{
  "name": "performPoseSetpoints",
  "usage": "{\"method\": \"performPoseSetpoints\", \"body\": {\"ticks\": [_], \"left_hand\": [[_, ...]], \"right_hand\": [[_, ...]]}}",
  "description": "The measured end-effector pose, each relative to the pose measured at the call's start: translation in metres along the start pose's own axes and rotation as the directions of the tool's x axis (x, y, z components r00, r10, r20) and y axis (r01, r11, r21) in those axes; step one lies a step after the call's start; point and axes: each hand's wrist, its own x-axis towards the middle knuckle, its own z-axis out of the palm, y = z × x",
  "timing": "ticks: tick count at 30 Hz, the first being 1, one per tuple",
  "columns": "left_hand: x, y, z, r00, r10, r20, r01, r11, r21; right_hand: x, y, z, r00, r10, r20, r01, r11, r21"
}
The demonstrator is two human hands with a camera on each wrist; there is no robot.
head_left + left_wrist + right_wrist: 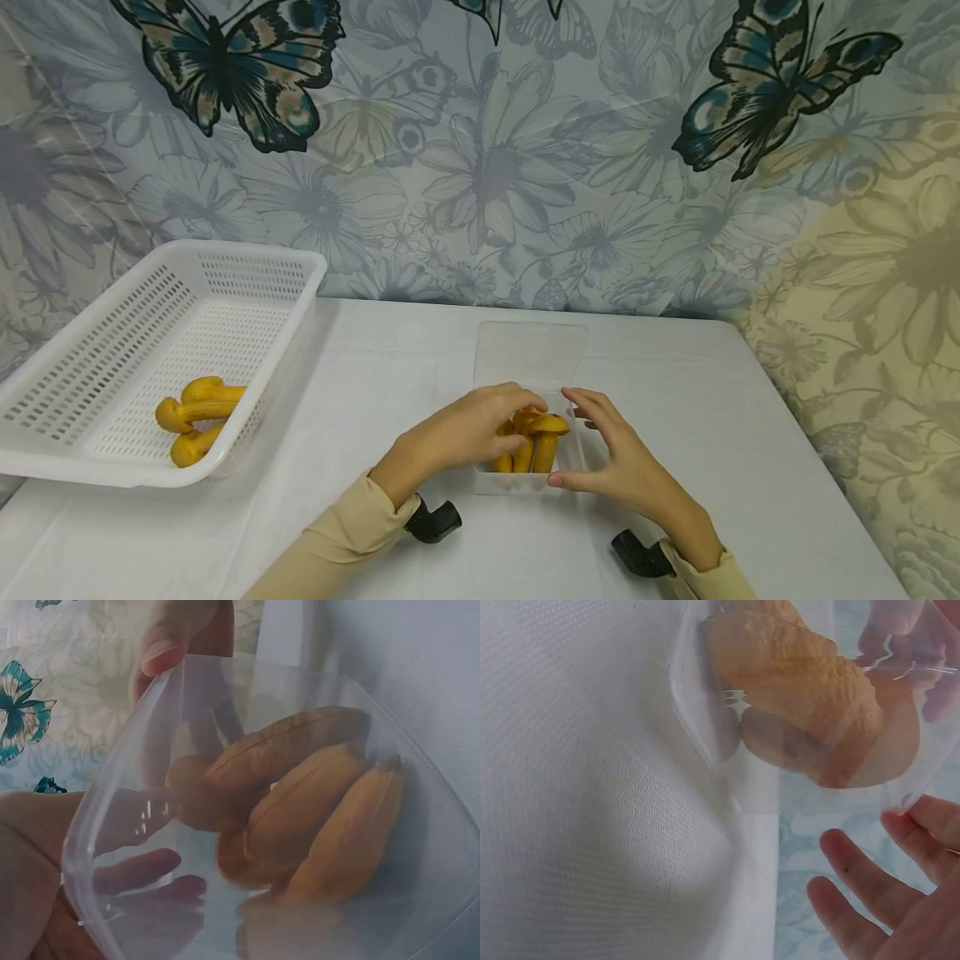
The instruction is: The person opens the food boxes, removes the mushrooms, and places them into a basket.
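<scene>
A clear plastic container [515,485] stands on the table with its lid [531,352] raised at the back. Several yellow-brown mushrooms [546,442] lie side by side inside it, stems toward the front. My left hand [480,423] reaches over the left side into the container, its fingers relaxed beside the mushrooms; through the plastic in the left wrist view they show apart from most of the stems. My right hand [626,458] holds the container's right side, thumb at the front corner and a fingertip at the back one. Its other fingers [870,874] are spread in the right wrist view.
At the left stands a white perforated basket [300,287] with several more yellow mushrooms [198,417] near its right wall. A white cloth [390,358] covers the table. Behind it hangs a floral fabric [480,208] with butterflies. Black wrist mounts [433,522] stick out from both sleeves.
</scene>
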Motion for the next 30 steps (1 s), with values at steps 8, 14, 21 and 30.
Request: {"method": "performPoseSetpoints", "body": {"ticks": [8, 14, 21, 30], "left_hand": [[0.007, 0.001, 0.007, 1.000, 0.001, 0.015, -0.001, 1.000, 0.014], [0.011, 0.002, 0.012, 1.000, 0.007, 0.026, -0.008, 0.999, 0.046], [0.013, 0.003, 0.017, 1.000, 0.008, 0.013, -0.009, 0.996, 0.091], [0.011, 0.005, 0.019, 1.000, -0.021, 0.006, 0.020, 0.989, 0.149]], "right_hand": [[0.000, 0.001, 0.001, 1.000, -0.007, 0.000, 0.007, 1.000, 0.008], [0.001, 0.001, 0.001, 1.000, -0.011, -0.001, 0.011, 1.000, 0.016], [0.000, 0.001, 0.000, 1.000, -0.013, -0.002, 0.013, 1.000, 0.019], [0.001, 0.001, 0.001, 1.000, -0.014, 0.000, 0.014, 1.000, 0.022]]}}
